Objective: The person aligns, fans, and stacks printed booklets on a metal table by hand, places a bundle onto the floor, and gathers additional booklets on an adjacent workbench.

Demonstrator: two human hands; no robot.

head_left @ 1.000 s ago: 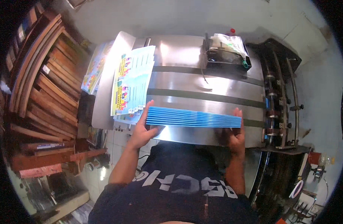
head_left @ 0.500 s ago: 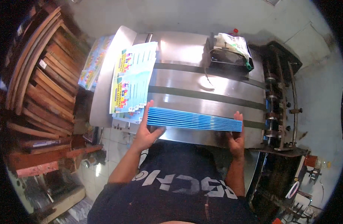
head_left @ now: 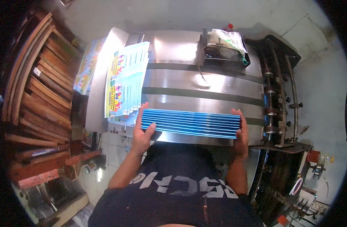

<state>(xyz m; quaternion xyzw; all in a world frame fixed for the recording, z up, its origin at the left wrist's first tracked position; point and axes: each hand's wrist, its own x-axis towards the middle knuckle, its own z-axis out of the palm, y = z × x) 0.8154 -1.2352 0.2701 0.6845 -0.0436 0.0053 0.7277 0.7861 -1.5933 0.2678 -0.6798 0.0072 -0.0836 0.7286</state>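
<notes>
A: Holding the stack of blue sheets (head_left: 191,123) by its two short ends, left hand (head_left: 142,130) on the left end, right hand (head_left: 241,132) on the right.

B: Axis?

A: Long axis runs left to right, straight across the body. Stack sits at the near edge of the steel tabletop (head_left: 203,81); can't tell if it rests on it or is just lifted.

B: Fingers?

A: Both sets wrapped round the ends, clamping inward. Neither hand nearer; grip is symmetric.

B: Anything close by?

A: Pile of printed sheets (head_left: 125,85) just beyond the left hand, fanned, long axis running away from the body. Roller frame (head_left: 277,102) beside the right hand.
</notes>
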